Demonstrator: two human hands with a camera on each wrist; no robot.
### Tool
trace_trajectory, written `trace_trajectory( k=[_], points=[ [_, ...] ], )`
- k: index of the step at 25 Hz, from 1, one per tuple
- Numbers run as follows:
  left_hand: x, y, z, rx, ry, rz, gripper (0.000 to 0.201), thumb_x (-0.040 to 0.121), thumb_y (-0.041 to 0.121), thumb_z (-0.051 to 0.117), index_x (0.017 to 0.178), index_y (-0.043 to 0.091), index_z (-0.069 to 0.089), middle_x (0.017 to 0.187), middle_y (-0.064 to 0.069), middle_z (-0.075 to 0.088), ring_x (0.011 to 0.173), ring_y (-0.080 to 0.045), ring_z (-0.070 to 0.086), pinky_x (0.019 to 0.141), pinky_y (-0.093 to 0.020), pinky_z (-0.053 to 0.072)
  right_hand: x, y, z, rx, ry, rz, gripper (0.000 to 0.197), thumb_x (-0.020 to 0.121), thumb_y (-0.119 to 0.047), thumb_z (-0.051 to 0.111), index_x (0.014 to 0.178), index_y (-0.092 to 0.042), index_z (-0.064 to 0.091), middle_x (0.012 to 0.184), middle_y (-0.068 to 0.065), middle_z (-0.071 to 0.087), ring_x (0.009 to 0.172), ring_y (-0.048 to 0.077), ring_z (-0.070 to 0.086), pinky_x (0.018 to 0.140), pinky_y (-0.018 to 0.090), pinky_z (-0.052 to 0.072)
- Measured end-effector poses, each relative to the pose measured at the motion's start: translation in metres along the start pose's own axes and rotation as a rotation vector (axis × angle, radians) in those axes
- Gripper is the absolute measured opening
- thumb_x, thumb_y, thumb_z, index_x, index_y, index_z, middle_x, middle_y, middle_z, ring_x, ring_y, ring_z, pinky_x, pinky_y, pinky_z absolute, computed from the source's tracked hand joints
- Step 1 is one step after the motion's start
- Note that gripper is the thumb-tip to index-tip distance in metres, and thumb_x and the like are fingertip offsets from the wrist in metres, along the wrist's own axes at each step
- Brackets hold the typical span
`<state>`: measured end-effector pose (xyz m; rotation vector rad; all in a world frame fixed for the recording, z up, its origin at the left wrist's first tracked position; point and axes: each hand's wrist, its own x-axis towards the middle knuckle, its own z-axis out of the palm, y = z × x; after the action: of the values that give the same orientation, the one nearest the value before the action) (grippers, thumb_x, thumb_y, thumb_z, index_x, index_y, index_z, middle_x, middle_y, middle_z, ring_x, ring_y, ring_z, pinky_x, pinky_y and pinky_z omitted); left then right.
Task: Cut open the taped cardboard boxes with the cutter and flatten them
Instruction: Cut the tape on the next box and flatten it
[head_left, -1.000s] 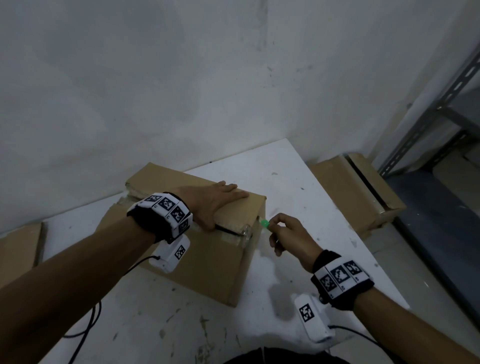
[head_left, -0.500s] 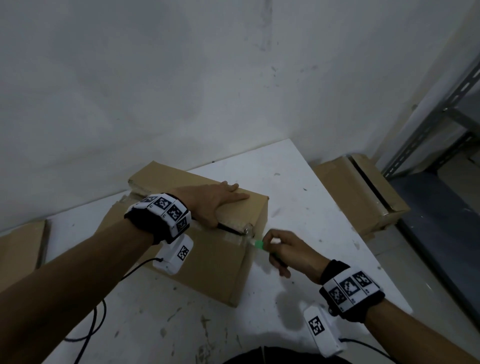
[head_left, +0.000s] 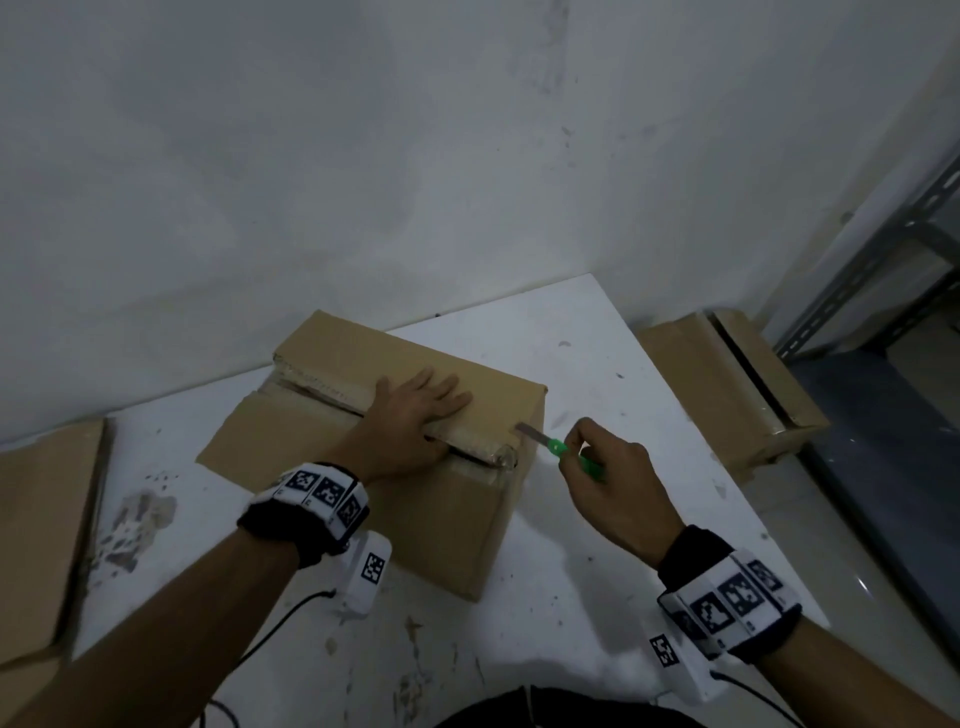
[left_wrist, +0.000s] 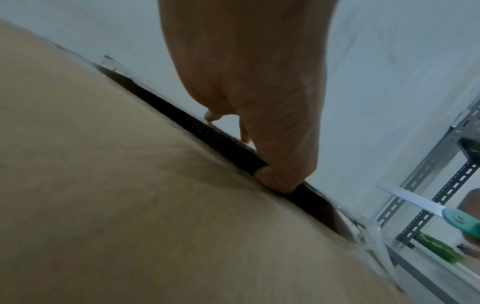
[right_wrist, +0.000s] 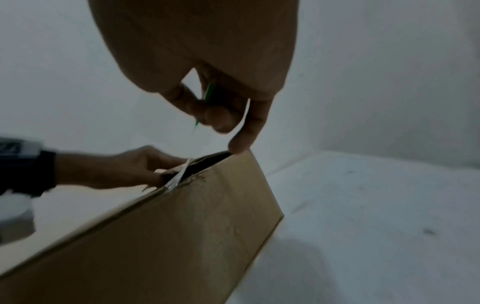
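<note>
The right hand (head_left: 608, 483) has its fingers curled round the green handle of the cutter (head_left: 563, 451), pinching it between thumb and fingertips. The bare metal blade points left toward the near right corner of the cardboard box (head_left: 441, 514), its tip at or just short of the top edge there; whether it touches cannot be told. In the right wrist view the index finger (right_wrist: 246, 131) reaches down to the corner of the box (right_wrist: 182, 236), where a strip of clear tape (right_wrist: 179, 176) hangs loose across a dark gap between the flaps.

The left hand (head_left: 415, 415) lies flat on top of the box with its fingers straight and spread, palm down on the far flap. Its thumb (left_wrist: 275, 181) tucks into the open slit that runs along the middle of the top. The hand holds nothing; it only presses on the cardboard.

The box sits in the middle of the white table (head_left: 597, 571), angled so one corner points toward the person. The slit in its top is open along most of its length, with shreds of tape at the right end.

A second box (head_left: 727, 389) stands off the table's right edge, beside a grey metal shelf (head_left: 883, 260). A flat sheet of cardboard (head_left: 41, 519) lies at the left edge of the table. A pale, scuffed wall (head_left: 363, 156) rises behind.
</note>
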<state>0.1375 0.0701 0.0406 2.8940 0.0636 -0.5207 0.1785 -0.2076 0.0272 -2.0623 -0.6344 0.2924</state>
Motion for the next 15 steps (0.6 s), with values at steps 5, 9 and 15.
trace_trajectory(
  k=[5, 9, 15],
  points=[
    [0.003, 0.003, -0.020, 0.000, -0.075, -0.008, 0.067, 0.096, 0.029, 0.057, 0.155, 0.036, 0.027, 0.166, 0.010, 0.011, 0.154, -0.020, 0.004, 0.118, -0.065, 0.004, -0.002, -0.010, 0.010, -0.384, -0.159, -0.343, 0.009, 0.097, -0.024, 0.050, 0.099, -0.027, 0.042, 0.051, -0.010, 0.039, 0.036, 0.012, 0.027, 0.040, 0.032, 0.032],
    [0.005, 0.006, -0.032, 0.004, -0.097, -0.009, 0.064, 0.095, 0.029, 0.058, 0.153, 0.038, 0.031, 0.165, 0.012, 0.014, 0.154, -0.021, 0.008, 0.118, -0.064, 0.007, 0.004, -0.012, 0.012, -0.682, -0.213, -0.426, 0.040, 0.087, -0.018, 0.065, 0.120, -0.024, 0.045, 0.049, -0.005, 0.045, 0.036, 0.016, 0.021, 0.037, 0.025, 0.022],
    [0.006, 0.007, -0.032, 0.053, -0.129, -0.002, 0.063, 0.096, 0.028, 0.054, 0.153, 0.039, 0.029, 0.165, 0.012, 0.013, 0.154, -0.021, 0.007, 0.118, -0.064, 0.008, 0.004, -0.011, 0.010, -0.816, -0.200, -0.474, 0.062, 0.068, -0.010, 0.076, 0.124, -0.020, 0.052, 0.045, -0.005, 0.042, 0.033, 0.016, 0.020, 0.037, 0.021, 0.018]
  ],
)
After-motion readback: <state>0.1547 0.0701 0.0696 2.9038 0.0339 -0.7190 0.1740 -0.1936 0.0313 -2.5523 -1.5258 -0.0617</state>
